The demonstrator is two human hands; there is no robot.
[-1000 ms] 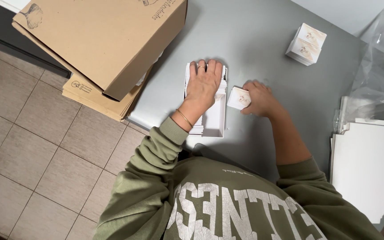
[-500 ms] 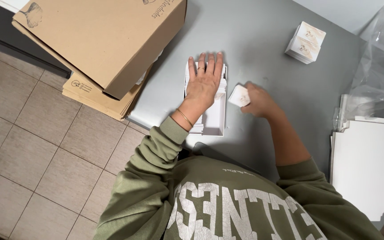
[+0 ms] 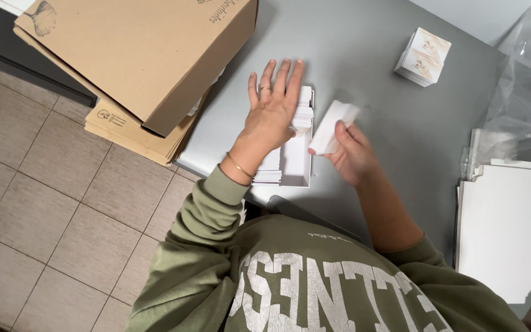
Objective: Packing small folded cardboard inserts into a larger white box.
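Right-hand grip (image 3: 348, 154) pinched on a small white card (image 3: 333, 126), thumb on top, card tilted and lifted just off the grey tabletop (image 3: 370, 67). Left-hand grip (image 3: 271, 110) released, palm flat and fingers spread, pressed on a stack of white cards (image 3: 302, 110) standing in a long white tray (image 3: 296, 163). Held card just beside that tray, on its right, apart from the stack and near the left fingertips. Gold ring on one left finger, thin bracelet at the wrist, olive-green sleeves with pale lettering across the chest. Upper left: large brown cardboard box (image 3: 142, 55), tilted, overhanging the tabletop edge, with flattened brown cartons (image 3: 136, 132) beneath it bearing small dark round marks. Far corner: small square stack of white packets (image 3: 422, 55) with a pale tan picture on top, well apart from both hands. Right edge: crumpled clear plastic bag (image 3: 523, 92), and below it a pile of flat white sheets (image 3: 505, 227). Beige tiled floor (image 3: 38, 203) at left.
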